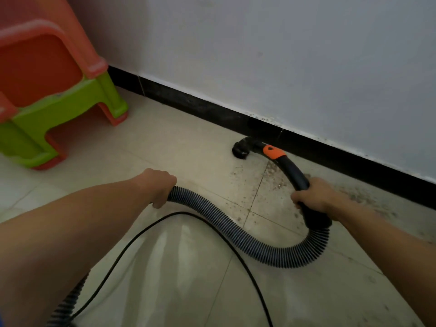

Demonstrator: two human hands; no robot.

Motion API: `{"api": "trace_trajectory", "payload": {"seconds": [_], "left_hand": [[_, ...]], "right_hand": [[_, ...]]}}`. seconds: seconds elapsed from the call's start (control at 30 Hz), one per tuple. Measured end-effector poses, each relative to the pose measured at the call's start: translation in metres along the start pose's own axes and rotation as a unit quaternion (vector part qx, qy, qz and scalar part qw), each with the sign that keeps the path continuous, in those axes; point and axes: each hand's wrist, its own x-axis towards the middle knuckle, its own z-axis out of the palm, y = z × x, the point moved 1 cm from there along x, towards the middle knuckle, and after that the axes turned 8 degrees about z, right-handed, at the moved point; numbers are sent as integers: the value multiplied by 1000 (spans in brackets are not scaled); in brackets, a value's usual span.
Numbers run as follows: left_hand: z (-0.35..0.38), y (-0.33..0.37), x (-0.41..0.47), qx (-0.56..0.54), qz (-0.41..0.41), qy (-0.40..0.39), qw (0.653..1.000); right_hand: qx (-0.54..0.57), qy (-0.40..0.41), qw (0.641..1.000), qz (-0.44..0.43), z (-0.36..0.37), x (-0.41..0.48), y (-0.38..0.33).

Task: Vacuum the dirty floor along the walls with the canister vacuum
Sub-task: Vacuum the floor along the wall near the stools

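My right hand (313, 197) grips the curved black vacuum handle (296, 173), which carries an orange slider (273, 152). At the handle's tip a round black brush nozzle (240, 151) rests on the floor tile against the black baseboard (200, 107). My left hand (160, 185) holds the ribbed grey-blue hose (236, 225), which loops from the handle down and left, then passes under my left arm. Dark dirt specks (262, 182) cover the tiles between my hands and along the baseboard to the right (368, 197). The canister itself is out of view.
A black power cord (179, 214) curves over the beige tiles in front of me. Stacked orange and green plastic stools (54, 90) stand at the upper left by the wall. The white wall (283, 55) runs diagonally across the back.
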Motion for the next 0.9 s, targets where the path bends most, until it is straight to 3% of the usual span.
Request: {"api": "trace_trajectory", "payload": {"seconds": [0.13, 0.3, 0.53, 0.6, 0.9], "left_hand": [[5, -10, -16, -6, -32, -13, 999], [15, -17, -23, 0, -59, -5, 998], [18, -30, -11, -7, -71, 19, 997], [19, -27, -2, -18, -60, 25, 998], [36, 62, 13, -90, 42, 36, 994]], "right_hand": [[-40, 53, 998, 0, 14, 6, -21], [-142, 120, 979, -79, 33, 9, -60], [10, 9, 997, -82, 32, 29, -87], [22, -11, 997, -70, 28, 33, -77], [69, 54, 992, 86, -33, 0, 53]]}}
